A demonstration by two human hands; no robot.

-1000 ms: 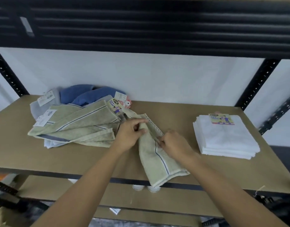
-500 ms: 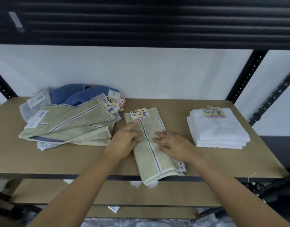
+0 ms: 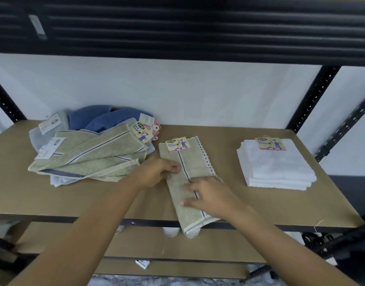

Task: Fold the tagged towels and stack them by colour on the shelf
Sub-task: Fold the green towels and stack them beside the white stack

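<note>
A green towel [image 3: 195, 162] with a dark stripe and a card tag lies folded into a long strip on the shelf board [image 3: 260, 203], its near end hanging over the front edge. My left hand [image 3: 157, 173] rests on its left edge, fingertips curled at the fold. My right hand [image 3: 210, 195] lies flat on the lower part of the strip, fingers spread. To the left sits a loose pile of green towels [image 3: 91, 155] over blue towels [image 3: 103, 118] and a grey towel [image 3: 36, 136]. A folded stack of white towels [image 3: 276, 168] stands at the right.
Black perforated uprights [image 3: 313, 100] frame the shelf at the right and left. An upper shelf's dark edge [image 3: 198, 48] runs overhead. A lower board [image 3: 136, 240] lies beneath, with a small packet on it. A white wall stands behind.
The green towel went from held up and twisted to lying flat as a long strip. My right hand has slid down toward its near end; my left stays at its left edge.
</note>
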